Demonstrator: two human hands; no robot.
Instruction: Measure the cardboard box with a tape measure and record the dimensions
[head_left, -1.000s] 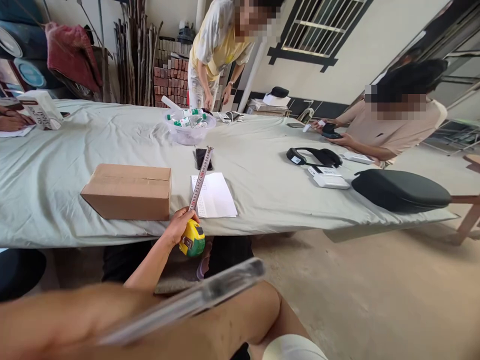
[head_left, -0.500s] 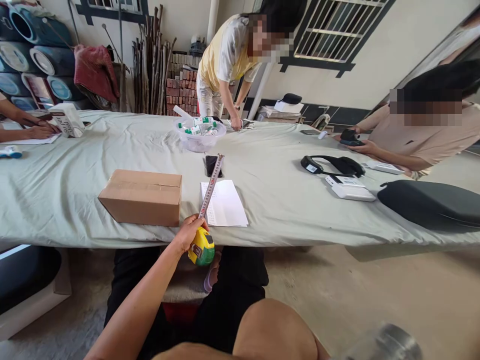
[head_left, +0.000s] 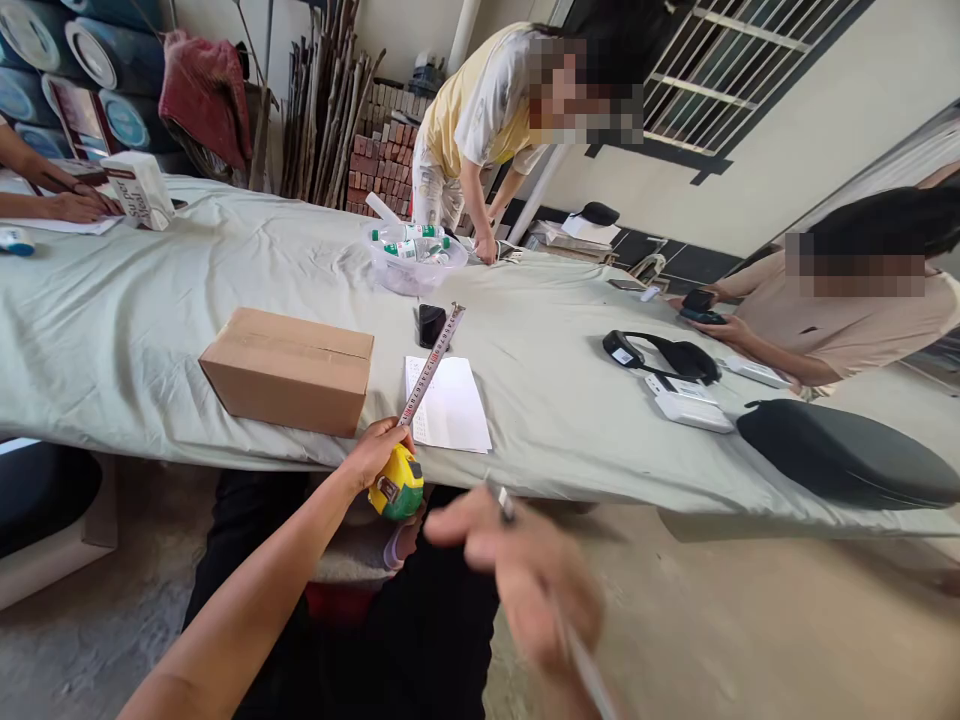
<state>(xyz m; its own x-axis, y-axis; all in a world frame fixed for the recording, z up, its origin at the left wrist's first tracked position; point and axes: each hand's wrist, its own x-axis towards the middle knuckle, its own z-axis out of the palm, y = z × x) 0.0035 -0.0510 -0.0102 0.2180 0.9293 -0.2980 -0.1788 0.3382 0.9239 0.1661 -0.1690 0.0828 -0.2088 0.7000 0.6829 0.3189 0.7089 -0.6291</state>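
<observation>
My left hand (head_left: 377, 450) is closed on a yellow and green tape measure (head_left: 399, 482) at the table's front edge. Its extended blade (head_left: 430, 368) slants away over the left side of a white sheet of paper (head_left: 459, 408) and past a black phone (head_left: 432, 326). Above my lap, blurred by motion, my right hand (head_left: 525, 575) is closed round a pen (head_left: 585, 664); the pen's tip end shows beyond the fingers. A brown cardboard box (head_left: 289, 370) sits left of the paper, apart from my left hand.
The cloth-covered table (head_left: 540, 400) also carries a plastic bowl (head_left: 412, 275) of bottles, a black headset (head_left: 660, 357), a white device (head_left: 690, 405) and a dark case (head_left: 847, 450). One person (head_left: 480, 120) leans over the far side; another (head_left: 862, 300) is at right. Someone's hands (head_left: 82, 200) rest at far left.
My right hand has come into view with the pen, after the forearm swept across the foreground. My left hand keeps hold of the tape measure. The person opposite leans further over the table.
</observation>
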